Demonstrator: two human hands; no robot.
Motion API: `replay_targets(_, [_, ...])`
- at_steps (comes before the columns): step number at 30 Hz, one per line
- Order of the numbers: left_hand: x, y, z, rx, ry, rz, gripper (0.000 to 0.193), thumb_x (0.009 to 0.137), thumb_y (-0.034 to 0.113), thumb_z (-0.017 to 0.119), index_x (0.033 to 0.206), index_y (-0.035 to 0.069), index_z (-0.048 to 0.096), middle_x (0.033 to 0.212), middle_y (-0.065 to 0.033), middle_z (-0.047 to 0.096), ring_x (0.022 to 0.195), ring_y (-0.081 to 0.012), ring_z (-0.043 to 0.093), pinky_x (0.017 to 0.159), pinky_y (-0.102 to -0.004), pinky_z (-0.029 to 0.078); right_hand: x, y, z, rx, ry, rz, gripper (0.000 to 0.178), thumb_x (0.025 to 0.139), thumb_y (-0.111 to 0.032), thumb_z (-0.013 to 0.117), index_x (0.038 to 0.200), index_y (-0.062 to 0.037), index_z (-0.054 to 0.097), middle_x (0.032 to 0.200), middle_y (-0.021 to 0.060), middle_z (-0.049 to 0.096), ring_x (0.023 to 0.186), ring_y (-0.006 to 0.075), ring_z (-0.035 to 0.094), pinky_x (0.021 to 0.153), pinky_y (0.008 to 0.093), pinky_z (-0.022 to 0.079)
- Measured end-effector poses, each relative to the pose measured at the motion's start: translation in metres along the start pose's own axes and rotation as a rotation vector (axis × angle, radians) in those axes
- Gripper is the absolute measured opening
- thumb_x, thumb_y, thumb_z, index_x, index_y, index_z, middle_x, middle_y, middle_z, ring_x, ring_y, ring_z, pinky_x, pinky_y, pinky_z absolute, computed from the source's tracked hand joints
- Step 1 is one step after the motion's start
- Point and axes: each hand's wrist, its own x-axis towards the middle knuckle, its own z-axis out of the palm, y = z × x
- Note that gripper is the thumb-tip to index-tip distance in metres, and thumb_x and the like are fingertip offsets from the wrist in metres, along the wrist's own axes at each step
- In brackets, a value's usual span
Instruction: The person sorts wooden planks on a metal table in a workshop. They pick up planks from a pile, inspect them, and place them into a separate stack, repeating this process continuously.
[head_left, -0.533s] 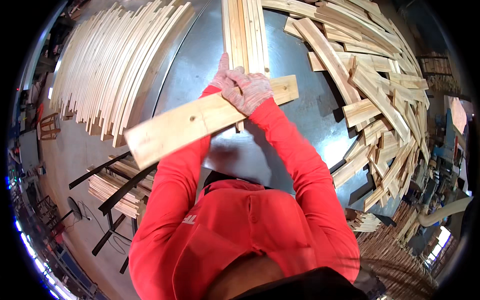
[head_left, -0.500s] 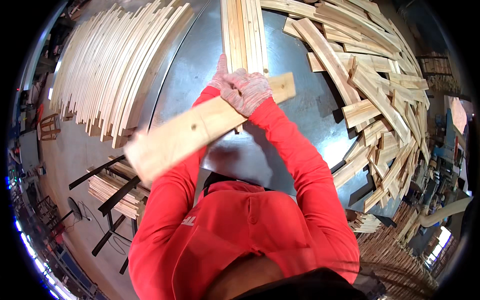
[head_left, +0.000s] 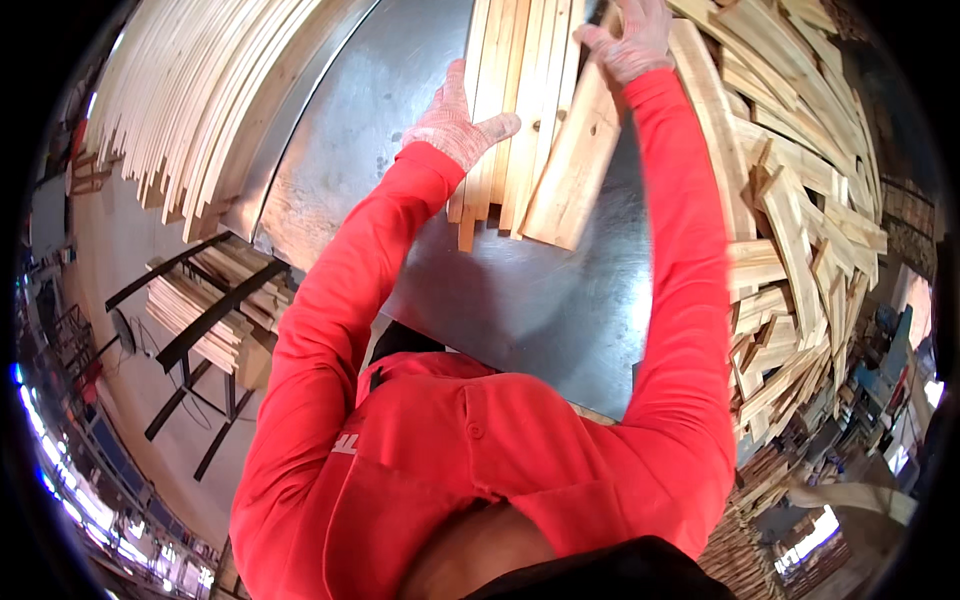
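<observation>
A row of long, narrow wooden boards (head_left: 515,110) stands packed side by side on the metal table, their near ends uneven. Along the row's left edge lies my left hand (head_left: 450,125) in a knit glove, fingers stretched out and thumb over the boards. To the right of the row, one wider board (head_left: 575,175) slants with its broad face up, its near end touching or close to the row. My gloved right hand (head_left: 635,42) is at this board's far end, thumb over it; its other fingers are partly cut off by the top of the view.
Loose boards (head_left: 795,240) are heaped in a tangle along the table's right side. On the left, many boards stand in a neat stack (head_left: 210,110). The metal table (head_left: 520,310) has its near edge at my waist. A black-framed rack (head_left: 215,310) with more boards stands at lower left.
The wide board, held crosswise before, has swung round to lie alongside the row at its right. My hands have parted, the right reaching farther away and to the right.
</observation>
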Motion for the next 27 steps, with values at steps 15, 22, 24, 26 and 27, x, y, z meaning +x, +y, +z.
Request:
replay_targets(15, [0.002, -0.143, -0.099, -0.408, 0.011, 0.056, 0.067, 0.091, 0.031, 0.065, 0.144, 0.000, 0.038, 0.127, -0.0129, 0.060, 0.118, -0.0191, 0.054, 0.103, -0.0321, 0.041, -0.088, -0.239, 0.095, 1.225, -0.036, 0.710, 0.085, 0.094, -0.017, 0.062, 0.154, -0.0045, 0.004, 0.140, 0.0196, 0.045, 0.119, 0.0232, 0.051, 0.101, 0.0301, 0.043])
replay_targets(22, [0.005, -0.139, -0.195, 0.089, 0.338, -0.182, 0.070, 0.089, 0.058, 0.055, 0.142, 0.012, 0.046, 0.125, -0.0215, 0.062, 0.118, -0.0359, 0.058, 0.100, -0.0402, 0.044, -0.054, -0.350, 0.140, 1.313, 0.049, 0.823, 0.093, 0.092, -0.034, 0.060, 0.150, 0.0056, -0.001, 0.149, 0.0277, 0.025, 0.136, 0.0355, 0.028, 0.113, 0.0383, 0.024])
replay_targets(24, [0.003, -0.137, -0.205, 0.175, 0.341, -0.186, 0.070, 0.089, 0.059, 0.053, 0.141, 0.012, 0.047, 0.129, -0.0205, 0.059, 0.120, -0.0350, 0.056, 0.101, -0.0406, 0.044, -0.044, -0.359, 0.134, 1.384, 0.042, 0.770, 0.099, 0.090, -0.033, 0.065, 0.153, -0.0015, -0.005, 0.142, 0.0217, 0.041, 0.125, 0.0282, 0.046, 0.107, 0.0345, 0.036])
replay_targets(26, [0.005, -0.136, -0.210, 0.219, 0.324, -0.212, 0.070, 0.090, 0.059, 0.051, 0.140, 0.011, 0.047, 0.133, -0.0201, 0.056, 0.123, -0.0341, 0.054, 0.102, -0.0411, 0.043, -0.037, -0.357, 0.126, 1.326, -0.057, 0.803, 0.104, 0.088, -0.035, 0.068, 0.153, -0.0011, -0.006, 0.143, 0.0229, 0.040, 0.126, 0.0289, 0.046, 0.107, 0.0348, 0.036])
replay_targets(27, [0.011, -0.140, -0.214, 0.218, 0.317, -0.219, 0.070, 0.090, 0.059, 0.050, 0.140, 0.011, 0.047, 0.134, -0.0200, 0.056, 0.123, -0.0340, 0.054, 0.102, -0.0414, 0.043, -0.029, -0.358, 0.123, 1.295, -0.100, 0.829, 0.106, 0.087, -0.036, 0.070, 0.153, -0.0010, -0.006, 0.143, 0.0235, 0.040, 0.126, 0.0293, 0.046, 0.107, 0.0350, 0.036])
